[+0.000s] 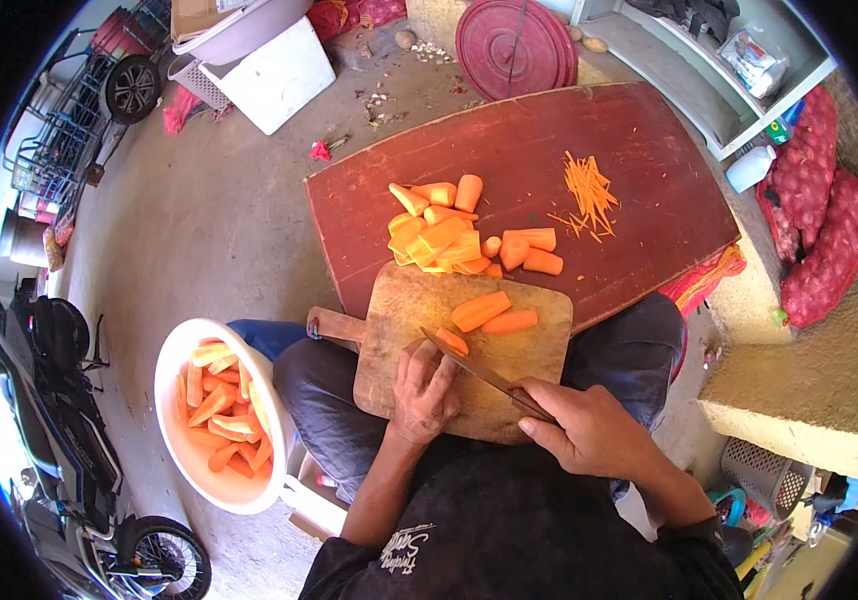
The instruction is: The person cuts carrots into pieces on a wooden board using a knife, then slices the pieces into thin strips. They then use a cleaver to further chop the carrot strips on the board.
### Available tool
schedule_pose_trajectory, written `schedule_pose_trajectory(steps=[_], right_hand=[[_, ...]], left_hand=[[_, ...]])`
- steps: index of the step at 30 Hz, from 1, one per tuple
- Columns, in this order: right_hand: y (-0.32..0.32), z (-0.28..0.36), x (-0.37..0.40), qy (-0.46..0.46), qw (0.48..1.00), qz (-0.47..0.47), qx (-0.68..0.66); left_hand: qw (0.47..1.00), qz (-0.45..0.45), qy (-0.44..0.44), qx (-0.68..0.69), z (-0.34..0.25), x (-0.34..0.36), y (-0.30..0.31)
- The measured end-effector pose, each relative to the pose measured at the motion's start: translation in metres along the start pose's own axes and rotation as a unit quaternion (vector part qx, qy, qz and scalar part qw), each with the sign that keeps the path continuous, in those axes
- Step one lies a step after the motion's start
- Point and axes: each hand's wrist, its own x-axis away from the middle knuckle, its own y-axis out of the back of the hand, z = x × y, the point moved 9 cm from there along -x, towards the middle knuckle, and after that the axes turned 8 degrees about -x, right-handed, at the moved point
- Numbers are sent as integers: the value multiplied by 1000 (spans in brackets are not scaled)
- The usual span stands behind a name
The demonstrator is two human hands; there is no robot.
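Observation:
A wooden cutting board [404, 300] with a handle rests across my lap, against the table's near edge. My right hand [589, 425] grips a knife [494, 378], its blade slanting up and left over the board. Beside the blade, my left hand [424, 392] presses on the board with curled fingers; whatever lies under them is hidden. A small carrot piece [453, 342] sits at the blade near the left fingertips. Two cut carrot pieces [481, 311] lie farther up the board.
On the red table [639, 130] are a pile of carrot chunks [439, 235] and some carrot shreds [589, 192]. A white tub [174, 450] of carrot pieces stands at left. Red net sacks [834, 250] lie at right, and a motorcycle [69, 430] stands far left.

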Motion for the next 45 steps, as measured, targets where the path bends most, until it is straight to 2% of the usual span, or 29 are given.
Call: schedule_pose_trajectory(steps=[20, 22, 25, 28, 31, 34, 37, 39, 45], right_hand=[[-13, -11, -26, -14, 1000, -4, 22], [-20, -20, -35, 10, 999, -7, 33], [-32, -45, -54, -21, 996, 6, 85], [-25, -51, -55, -31, 998, 12, 48], [-13, -49, -52, -11, 999, -13, -34], [-4, -29, -38, -9, 998, -26, -55], [-2, -13, -22, 7, 998, -43, -50], [-3, -9, -17, -3, 999, -22, -35], [-6, -3, -16, 7, 1000, -6, -8]], left_hand=[[1000, 6, -15, -7, -5, -1, 0], [1000, 6, -18, -11, -6, -1, 1], [1000, 4, -15, -14, -7, -1, -1], [1000, 5, 4, -7, -3, 1, -2], [1000, -2, 21, 8, 3, 5, -2], [999, -12, 37, 9, 5, 8, 0], [999, -30, 28, 6, 2, 7, 4], [999, -44, 25, 16, 4, 7, 3], [999, -33, 11, 5, 0, 5, 6]])
